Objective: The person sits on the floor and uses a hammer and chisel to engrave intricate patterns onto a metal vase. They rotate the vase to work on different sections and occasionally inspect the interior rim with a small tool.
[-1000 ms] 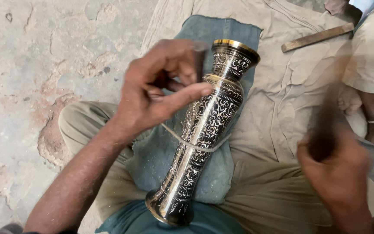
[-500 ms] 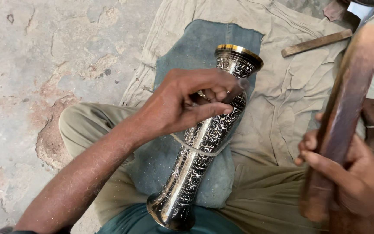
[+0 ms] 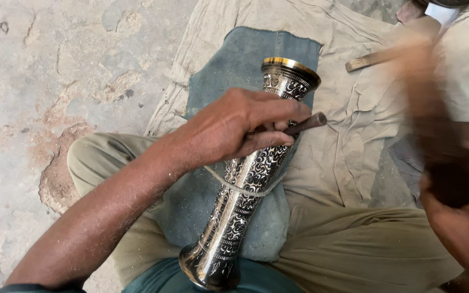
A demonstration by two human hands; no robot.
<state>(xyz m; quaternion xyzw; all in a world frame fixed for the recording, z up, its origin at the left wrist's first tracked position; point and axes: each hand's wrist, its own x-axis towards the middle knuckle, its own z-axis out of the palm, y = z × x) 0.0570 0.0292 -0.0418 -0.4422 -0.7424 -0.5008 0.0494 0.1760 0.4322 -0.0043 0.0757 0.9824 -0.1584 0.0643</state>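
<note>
Floor (image 3: 55, 65) cracked and bare at left. Left hand (image 3: 234, 127) curled, pinching chisel (image 3: 306, 123) against vase (image 3: 245, 179), tied with cord (image 3: 240, 187) across lap on blue pad (image 3: 229, 70). Vase likely heavy, stiff, slick metal; best gripped at narrow waist. Right hand (image 3: 462, 217) blurred, wrapped round mallet (image 3: 435, 119).

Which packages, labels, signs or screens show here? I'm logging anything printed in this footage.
None in view: only an engraved metal vase on a blue-grey cloth, a chisel-like tool in the left hand, and a blurred wooden mallet in the right hand.
</note>
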